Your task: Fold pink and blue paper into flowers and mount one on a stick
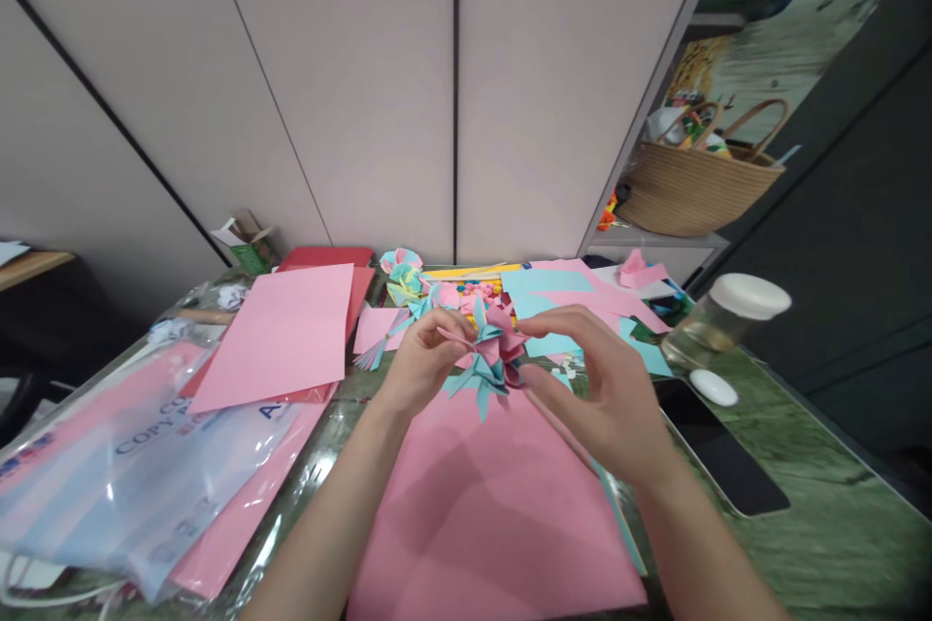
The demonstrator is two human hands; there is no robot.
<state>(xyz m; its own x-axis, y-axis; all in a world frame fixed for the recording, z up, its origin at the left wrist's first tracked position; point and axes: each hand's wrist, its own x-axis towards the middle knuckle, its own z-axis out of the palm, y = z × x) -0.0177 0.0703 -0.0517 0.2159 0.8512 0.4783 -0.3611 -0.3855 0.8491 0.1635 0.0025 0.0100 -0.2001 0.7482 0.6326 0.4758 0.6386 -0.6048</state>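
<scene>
A pink and light-blue folded paper flower [489,355] is held up between my two hands, above a large pink sheet [495,514]. The fingers of my left hand [424,359] pinch a pink piece at its left side. On the flower's right side, the thumb and index finger of my right hand [593,388] touch the outer pink petals, with a gap between them. The palm side of my left hand is hidden.
Pink sheets [283,335] and a plastic paper bag [152,466] lie left. Behind are paper flowers [403,277] and blue paper scraps [546,283]. At right are a lidded jar [717,320], a white oval object [714,387] and a phone [720,451].
</scene>
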